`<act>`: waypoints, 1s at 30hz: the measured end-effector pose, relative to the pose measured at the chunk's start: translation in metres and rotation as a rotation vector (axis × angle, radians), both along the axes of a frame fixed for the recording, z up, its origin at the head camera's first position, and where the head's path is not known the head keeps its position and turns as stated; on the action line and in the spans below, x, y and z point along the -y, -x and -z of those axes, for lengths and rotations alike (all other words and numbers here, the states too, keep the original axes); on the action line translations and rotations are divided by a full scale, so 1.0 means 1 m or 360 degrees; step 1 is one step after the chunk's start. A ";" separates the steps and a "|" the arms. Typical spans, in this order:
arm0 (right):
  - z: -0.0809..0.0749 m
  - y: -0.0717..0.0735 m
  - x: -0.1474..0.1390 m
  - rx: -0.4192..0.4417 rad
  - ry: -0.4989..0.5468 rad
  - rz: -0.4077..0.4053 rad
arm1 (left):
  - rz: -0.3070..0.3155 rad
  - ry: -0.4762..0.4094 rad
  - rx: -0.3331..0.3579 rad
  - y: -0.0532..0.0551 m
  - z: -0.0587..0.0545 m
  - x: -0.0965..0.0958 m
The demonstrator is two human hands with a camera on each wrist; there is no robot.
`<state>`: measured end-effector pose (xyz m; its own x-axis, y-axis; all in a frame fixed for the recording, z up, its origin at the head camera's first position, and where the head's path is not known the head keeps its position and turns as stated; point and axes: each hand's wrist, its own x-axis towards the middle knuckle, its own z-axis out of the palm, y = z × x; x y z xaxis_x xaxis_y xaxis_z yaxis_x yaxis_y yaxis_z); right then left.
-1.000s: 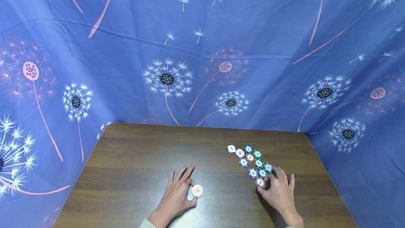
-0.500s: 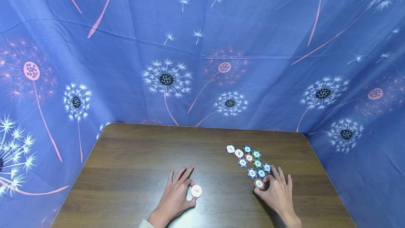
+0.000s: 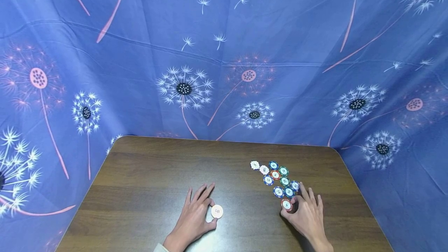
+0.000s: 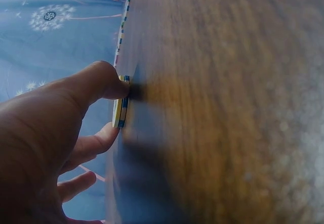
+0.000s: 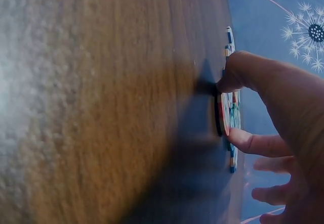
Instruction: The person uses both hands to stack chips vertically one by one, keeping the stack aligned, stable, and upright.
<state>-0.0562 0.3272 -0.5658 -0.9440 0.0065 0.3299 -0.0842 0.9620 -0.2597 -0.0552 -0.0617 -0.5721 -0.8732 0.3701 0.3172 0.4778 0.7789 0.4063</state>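
Observation:
My left hand (image 3: 194,215) pinches a pale yellow poker chip (image 3: 217,211) marked 50 between thumb and index finger, low over the wooden table. In the left wrist view, a blue-and-white-edged chip (image 4: 125,113) lies right under the yellow one. Farther right, my right hand (image 3: 309,215) grips a red poker chip (image 3: 286,205) by its rim, with thumb and index finger. A dark chip (image 5: 217,115) sits beneath that red one in the right wrist view. The other fingers of both hands are spread.
Just beyond the right hand lie several flat chips, among them a blue chip (image 3: 278,192), a green chip (image 3: 285,181), another red chip (image 3: 275,174) and a white chip (image 3: 254,165). A blue dandelion-print cloth (image 3: 224,69) hangs behind the table (image 3: 147,174).
The red chip in my right hand has shifted slightly toward me, away from the blue chips, and a small gap now shows. My left hand stays in place with its chips.

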 end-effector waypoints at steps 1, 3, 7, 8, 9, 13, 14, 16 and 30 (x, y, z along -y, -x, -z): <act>-0.001 0.000 0.001 -0.0016 -0.0002 -0.0010 | -0.0001 0.0000 -0.0001 0.000 0.000 0.000; -0.001 -0.001 0.002 -0.0045 -0.0005 -0.0036 | -0.0002 0.0003 -0.0003 0.001 0.000 0.000; -0.002 -0.001 0.008 -0.0092 -0.0005 -0.0090 | -0.0005 0.0003 -0.0001 0.001 0.000 0.001; -0.002 -0.001 0.010 -0.0105 -0.0004 -0.0105 | -0.0005 0.0002 0.0001 0.001 0.000 0.001; -0.002 -0.001 0.012 -0.0124 -0.0004 -0.0120 | -0.0007 0.0001 0.0003 0.001 0.000 0.001; 0.001 0.000 0.021 -0.0204 -0.0020 -0.0186 | -0.0010 0.0000 0.0003 0.002 0.000 0.001; 0.001 0.001 0.023 -0.0221 -0.0023 -0.0204 | -0.0008 -0.0001 0.0002 0.002 0.000 0.000; 0.002 0.002 0.028 -0.0251 -0.0030 -0.0245 | -0.0006 -0.0002 -0.0005 0.002 0.000 0.000; 0.002 0.000 0.079 -0.0302 0.0024 -0.0476 | 0.0000 0.0008 0.0021 0.000 0.004 0.000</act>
<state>-0.0563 0.2482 -0.5678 -0.8267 -0.2546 0.5017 -0.4096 0.8837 -0.2265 -0.0549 -0.0620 -0.5760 -0.8772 0.3716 0.3040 0.4724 0.7809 0.4087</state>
